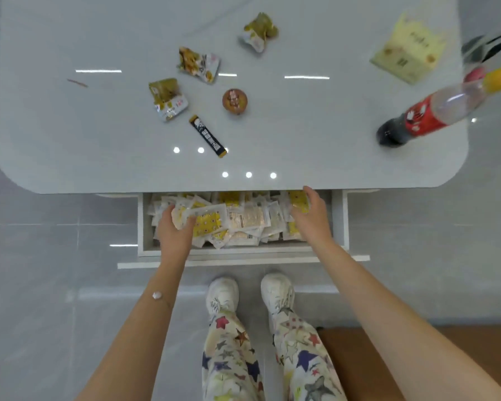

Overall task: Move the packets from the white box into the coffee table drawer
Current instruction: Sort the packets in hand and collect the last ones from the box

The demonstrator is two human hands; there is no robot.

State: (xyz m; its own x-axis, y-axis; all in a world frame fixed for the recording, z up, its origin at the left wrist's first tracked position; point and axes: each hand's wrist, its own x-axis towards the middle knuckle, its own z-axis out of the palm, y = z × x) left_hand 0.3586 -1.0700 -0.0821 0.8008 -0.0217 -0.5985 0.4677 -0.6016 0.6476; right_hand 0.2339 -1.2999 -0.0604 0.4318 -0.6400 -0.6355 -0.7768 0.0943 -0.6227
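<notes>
Packets (243, 224), white and yellow, fill the open drawer (141, 224) of the coffee table (99, 140) nearly wall to wall, heaped up to about the height of its sides. The drawer stands pulled out from under the table's near edge, and its back part lies hidden beneath the overhanging top. The left hand (175, 230) is at the drawer's left end, just inside the left wall, fingers curled round a few of the packets and holding them over the heap. The right hand (311, 215) is at the right end, fingers stretched forward and loosely spread on the pile, gripping nothing, its thumb just beside the tabletop's edge and with a strip of room before the right wall. Between the two hands the middle of the heap lies uncovered.

On the tabletop, well back from the near edge, lie three crumpled wrappers (168, 98), a black stick sachet (207, 136) and a small round brown thing (235, 100). A cola bottle (425, 114) stands near the right corner, with a pale yellow pack (407, 49) beyond it. The person's white shoes (223, 293) stand just short of the drawer front.
</notes>
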